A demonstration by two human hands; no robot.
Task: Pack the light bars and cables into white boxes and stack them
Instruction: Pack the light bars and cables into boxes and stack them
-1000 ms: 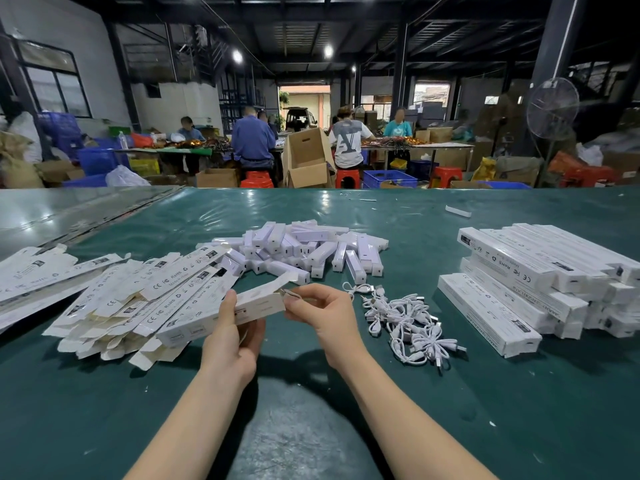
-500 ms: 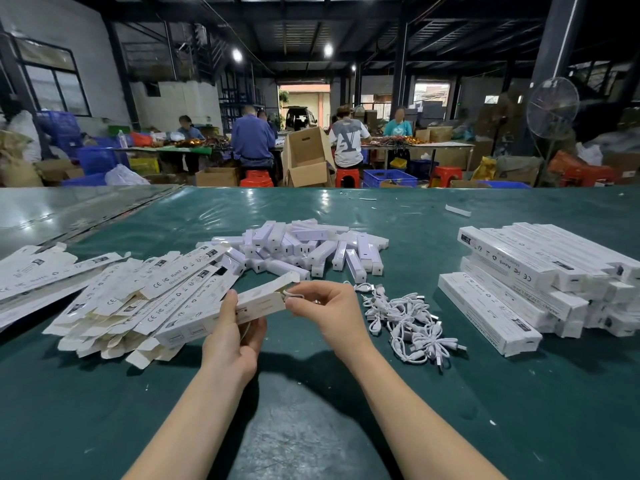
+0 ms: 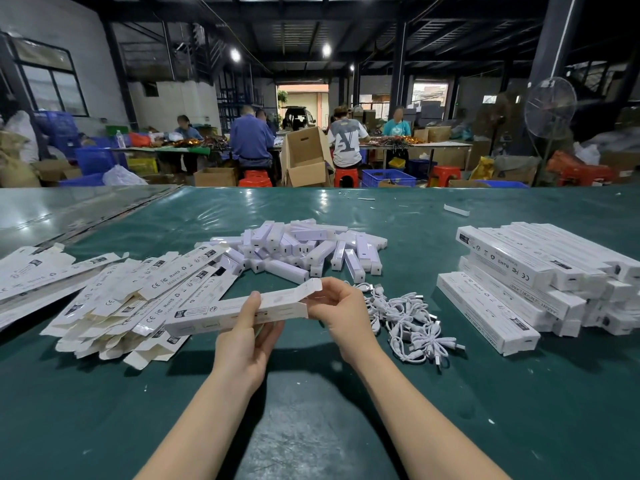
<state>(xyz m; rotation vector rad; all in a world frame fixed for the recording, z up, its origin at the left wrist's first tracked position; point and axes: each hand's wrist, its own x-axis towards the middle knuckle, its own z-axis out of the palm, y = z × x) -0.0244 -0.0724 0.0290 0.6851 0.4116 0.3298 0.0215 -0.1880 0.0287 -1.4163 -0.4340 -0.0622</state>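
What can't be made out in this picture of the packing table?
Head view only:
Inside of the long white cardboard box held by left hand and right hand: its walls hide any contents.
Stack of closed white boxes: cut off by the right edge.
Print on flat white cartons: too small.

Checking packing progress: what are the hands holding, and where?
One box: the left hand grips its middle, the right hand pinches its right end.

Open room on table [image 3: 104, 427] along near edge & far side. Flat cartons [image 3: 138, 299] block L, light bars [image 3: 298, 251] ctr, cables [image 3: 408, 317] + box stack [image 3: 512, 282] R.
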